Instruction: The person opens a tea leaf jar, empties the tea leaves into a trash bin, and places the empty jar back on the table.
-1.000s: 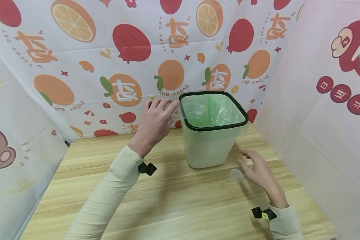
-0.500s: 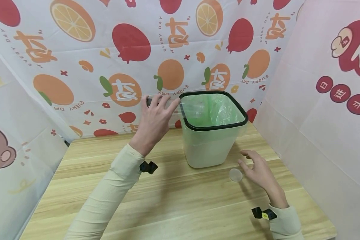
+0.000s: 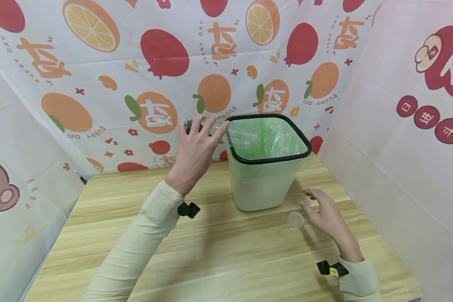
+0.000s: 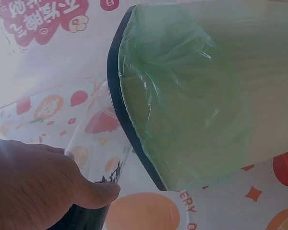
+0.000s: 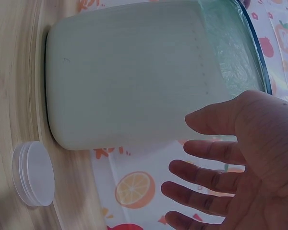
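My left hand grips a clear plastic jar, which lies on its side across the left rim of the bin. One end of the jar reaches over the bin's opening. Its other end, by my fingers, looks dark; I cannot tell whether that is contents or the jar itself. In the left wrist view, my thumb lies along this dark part. My right hand hovers with spread, relaxed fingers and holds nothing. Near it, a round whitish screw lid lies on the table.
A green plastic bag lines the bin under its black rim. The bin stands on a wood-grain table near the back wall. Printed cloth hangs behind and at both sides.
My left hand has turned slightly and shifted, so the jar's dark end now shows past the fingers and the jar slopes down more into the bin. My right hand stays put.
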### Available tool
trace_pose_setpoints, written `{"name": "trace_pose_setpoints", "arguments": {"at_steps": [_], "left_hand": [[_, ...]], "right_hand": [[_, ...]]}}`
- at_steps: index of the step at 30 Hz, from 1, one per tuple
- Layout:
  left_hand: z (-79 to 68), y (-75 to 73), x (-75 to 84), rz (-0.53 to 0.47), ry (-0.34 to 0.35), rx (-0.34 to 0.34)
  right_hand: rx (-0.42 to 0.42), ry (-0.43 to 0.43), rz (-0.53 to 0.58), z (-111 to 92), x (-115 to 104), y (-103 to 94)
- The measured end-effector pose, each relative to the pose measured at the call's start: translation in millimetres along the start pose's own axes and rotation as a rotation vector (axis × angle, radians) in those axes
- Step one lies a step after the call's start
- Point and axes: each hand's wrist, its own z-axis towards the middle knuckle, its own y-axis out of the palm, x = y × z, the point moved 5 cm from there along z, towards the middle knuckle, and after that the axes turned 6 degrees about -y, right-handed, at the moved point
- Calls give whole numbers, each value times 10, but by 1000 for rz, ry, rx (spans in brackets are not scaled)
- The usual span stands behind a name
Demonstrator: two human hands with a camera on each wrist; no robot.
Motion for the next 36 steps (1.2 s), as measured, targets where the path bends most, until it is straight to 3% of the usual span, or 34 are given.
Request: {"name": "trace_pose_setpoints", "arguments": {"at_steps": [14,36], "left_hand": [[43,-63,66,15,32,54],[79,-61,148,101,81,24]], "right_hand": [[-7,12,1,-14,13,-12],[24,9,-15,9,17,-83]]}}
